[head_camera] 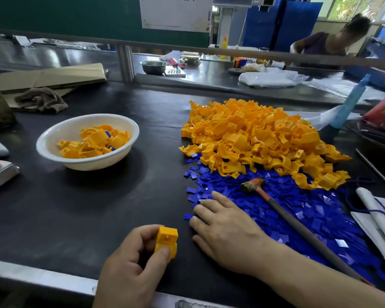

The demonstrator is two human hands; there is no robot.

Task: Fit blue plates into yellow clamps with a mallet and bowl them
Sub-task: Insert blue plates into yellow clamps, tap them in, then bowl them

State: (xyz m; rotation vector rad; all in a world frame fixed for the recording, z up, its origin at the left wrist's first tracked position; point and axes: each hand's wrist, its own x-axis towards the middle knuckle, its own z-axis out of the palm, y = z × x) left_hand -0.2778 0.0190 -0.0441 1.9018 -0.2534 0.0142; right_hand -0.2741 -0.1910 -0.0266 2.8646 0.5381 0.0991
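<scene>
Yellow clamp gripped in left hand; beside it, right hand lies flat on blue plates, seemingly holding none.

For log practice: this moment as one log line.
left hand grips yellow clamp | right hand rests on blue plates | mallet unheld

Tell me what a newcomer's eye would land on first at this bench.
The bright heap of yellow clamps at right centre, with blue plates spread in front of it and a mallet lying across them. Then the white bowl of clamps at left, and at the front the left hand gripping one clamp while the right hand rests on the plates.
</scene>
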